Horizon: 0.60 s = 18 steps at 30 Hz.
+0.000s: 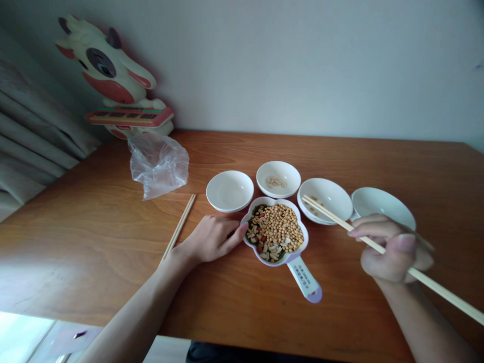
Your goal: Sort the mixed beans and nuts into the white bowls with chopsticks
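My right hand (393, 247) is closed round a pair of wooden chopsticks (333, 216), slightly blurred. Their tips are over a white bowl (342, 194) with a few small yellowish-brown pieces in it. My left hand (217, 238) grips the left rim of a flower-shaped white and purple dish (304, 229) with its thumb, fingers curled beside it. In this dish lie round yellow beans (282, 222), pale split nuts or seeds (271, 251), some reddish pieces and small dark green ones. The dish's labelled handle (303, 278) points towards me, right of centre.
Behind the dish stand a white bowl (230, 194) with nothing visible inside, a bowl (278, 174) with pale slivers, and, at right, another white bowl (383, 201) partly behind my hand. Spare chopsticks (180, 222), a clear plastic bag (161, 164) and a cow toy (117, 80) are left.
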### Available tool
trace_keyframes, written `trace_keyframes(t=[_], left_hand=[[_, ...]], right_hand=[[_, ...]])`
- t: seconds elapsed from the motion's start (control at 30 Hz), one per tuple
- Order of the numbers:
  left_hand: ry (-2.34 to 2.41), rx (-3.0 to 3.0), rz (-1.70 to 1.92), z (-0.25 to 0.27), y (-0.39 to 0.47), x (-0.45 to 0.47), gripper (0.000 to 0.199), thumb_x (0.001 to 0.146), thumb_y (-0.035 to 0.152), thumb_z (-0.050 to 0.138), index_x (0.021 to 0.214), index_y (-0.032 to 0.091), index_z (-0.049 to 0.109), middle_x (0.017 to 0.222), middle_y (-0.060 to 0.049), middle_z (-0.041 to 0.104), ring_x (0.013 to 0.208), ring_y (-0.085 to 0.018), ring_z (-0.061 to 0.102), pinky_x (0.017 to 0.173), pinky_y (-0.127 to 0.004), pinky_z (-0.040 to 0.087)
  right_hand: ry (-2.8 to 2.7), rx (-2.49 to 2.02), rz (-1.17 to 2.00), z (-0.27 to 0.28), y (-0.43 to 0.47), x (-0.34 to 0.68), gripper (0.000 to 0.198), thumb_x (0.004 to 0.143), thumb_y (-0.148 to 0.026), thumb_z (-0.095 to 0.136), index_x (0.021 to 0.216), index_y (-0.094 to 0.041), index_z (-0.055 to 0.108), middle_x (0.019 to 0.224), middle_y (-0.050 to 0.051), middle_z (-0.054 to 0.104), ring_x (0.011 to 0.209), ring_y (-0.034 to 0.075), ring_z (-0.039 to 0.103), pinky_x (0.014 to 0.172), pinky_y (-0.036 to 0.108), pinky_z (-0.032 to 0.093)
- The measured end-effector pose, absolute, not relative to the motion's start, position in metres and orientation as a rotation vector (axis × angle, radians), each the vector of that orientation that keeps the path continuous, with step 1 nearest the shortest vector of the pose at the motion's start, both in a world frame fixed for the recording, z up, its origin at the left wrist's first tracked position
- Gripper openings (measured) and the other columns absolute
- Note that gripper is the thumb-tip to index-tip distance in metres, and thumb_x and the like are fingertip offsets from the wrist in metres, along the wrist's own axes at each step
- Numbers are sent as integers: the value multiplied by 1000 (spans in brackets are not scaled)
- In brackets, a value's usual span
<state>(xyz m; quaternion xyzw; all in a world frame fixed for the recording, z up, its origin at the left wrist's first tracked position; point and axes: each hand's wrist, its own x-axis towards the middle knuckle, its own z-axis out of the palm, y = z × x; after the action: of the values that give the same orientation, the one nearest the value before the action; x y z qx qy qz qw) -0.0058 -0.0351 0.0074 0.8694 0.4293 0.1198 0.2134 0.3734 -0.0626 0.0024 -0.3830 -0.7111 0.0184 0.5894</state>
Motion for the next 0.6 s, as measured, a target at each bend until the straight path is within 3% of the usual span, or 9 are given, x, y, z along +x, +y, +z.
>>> trace_keyframes(t=[0.13, 0.37, 0.6], left_hand=[[1209, 2414, 329, 6, -36, -4, 57, 117, 49, 33, 73, 19, 55, 69, -4, 65, 57, -14, 50, 62, -31, 29], [1193, 2387, 315, 8, -35, -3, 57, 117, 48, 32, 75, 19, 58, 75, -6, 71, 64, -16, 60, 65, -30, 35], [1215, 2422, 327, 8, -36, -3, 57, 117, 47, 34, 73, 19, 57, 70, -4, 67, 58, -15, 52, 62, -32, 31]], right_hand=[[-1751, -805, 35, 3, -63, 365, 49, 113, -34, 39, 81, -22, 74, 75, 6, 74, 60, 20, 66, 52, 37, 42], [-1865, -859, 484, -4, -67, 347, 56, 115, -51, 28, 88, -22, 68, 80, 5, 70, 60, 17, 56, 54, 35, 37], [-1853, -895, 603, -13, -66, 346, 51, 115, -52, 31, 94, -23, 68, 87, 4, 67, 64, 17, 55, 60, 35, 41]])
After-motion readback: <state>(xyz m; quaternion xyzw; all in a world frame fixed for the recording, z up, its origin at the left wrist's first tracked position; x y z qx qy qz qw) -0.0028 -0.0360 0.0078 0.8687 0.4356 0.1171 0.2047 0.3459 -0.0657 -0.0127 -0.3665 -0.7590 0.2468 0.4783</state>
